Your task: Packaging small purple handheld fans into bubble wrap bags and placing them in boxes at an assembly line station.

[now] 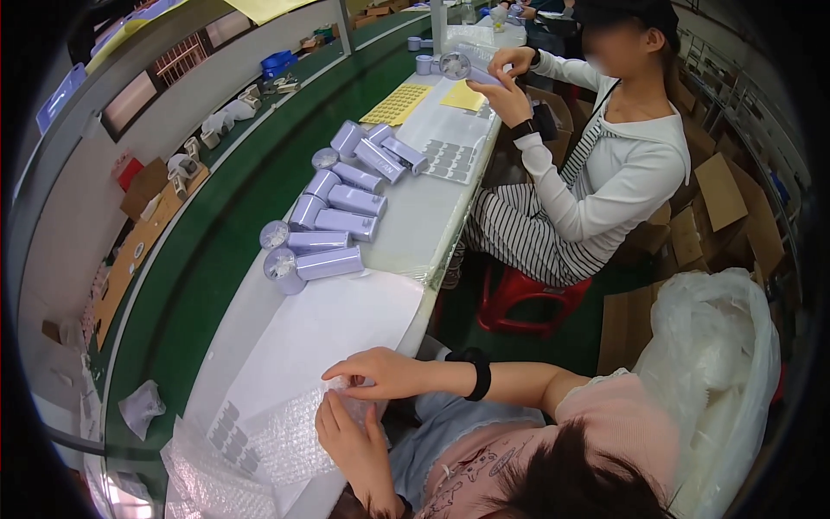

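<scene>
My right hand (380, 374), with a black band at the wrist, reaches in over the near end of the table. Its thumb and fingers come together at the upper edge of a clear bubble wrap sheet (294, 445). Just below it, my left hand (353, 439) grips the same edge, its fingers bent over the plastic. The fingertips of both hands nearly meet there. Whether anything lies inside the bubble wrap I cannot make out. A sheet of grey stickers (232, 437) lies beside and partly under the wrap, on white paper (324, 333).
Several lavender cylindrical devices (346, 201) with round ends lie in rows farther along the table. Beyond them are a yellow sticker sheet (396, 104) and another grey one (448, 161). A seated co-worker (596, 156) holds a similar device. A green conveyor belt (173, 303) runs alongside; a plastic sack (713, 346) stands right.
</scene>
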`<state>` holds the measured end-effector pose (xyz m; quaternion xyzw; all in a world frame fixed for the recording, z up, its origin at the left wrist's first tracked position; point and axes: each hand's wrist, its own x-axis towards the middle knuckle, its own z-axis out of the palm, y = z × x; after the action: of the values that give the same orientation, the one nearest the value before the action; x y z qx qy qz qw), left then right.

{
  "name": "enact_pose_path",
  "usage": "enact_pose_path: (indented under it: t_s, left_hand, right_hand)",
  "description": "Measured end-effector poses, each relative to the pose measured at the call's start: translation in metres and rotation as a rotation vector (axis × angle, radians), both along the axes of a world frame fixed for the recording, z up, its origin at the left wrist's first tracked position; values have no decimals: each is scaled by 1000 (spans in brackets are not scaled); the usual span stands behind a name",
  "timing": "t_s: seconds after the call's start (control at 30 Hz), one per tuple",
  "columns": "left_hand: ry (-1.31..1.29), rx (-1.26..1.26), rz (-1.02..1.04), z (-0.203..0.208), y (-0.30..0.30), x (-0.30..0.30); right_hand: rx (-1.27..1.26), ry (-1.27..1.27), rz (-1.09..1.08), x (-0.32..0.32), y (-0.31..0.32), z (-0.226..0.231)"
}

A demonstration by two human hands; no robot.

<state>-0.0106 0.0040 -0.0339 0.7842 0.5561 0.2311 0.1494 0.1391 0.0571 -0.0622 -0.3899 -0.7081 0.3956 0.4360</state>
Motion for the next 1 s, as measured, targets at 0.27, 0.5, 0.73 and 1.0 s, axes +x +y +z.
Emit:
enact_pose_path:
  t_s: [0.27,0.5,0.73,1.0]
  left_hand:
    - [83,95,22,-6,0,0]
    - [11,14,51,-3,-2,-1]
    - [-4,9,47,-5,0,-11]
    - [1,131,40,-12,-10,-10]
  right_hand:
    - [-40,-16,47,0,3,3]
    - [-34,-43,57,4,1,6]
    - [547,-232,-231,23,18,41]
    - [410,-1005,-466,44,114,58]
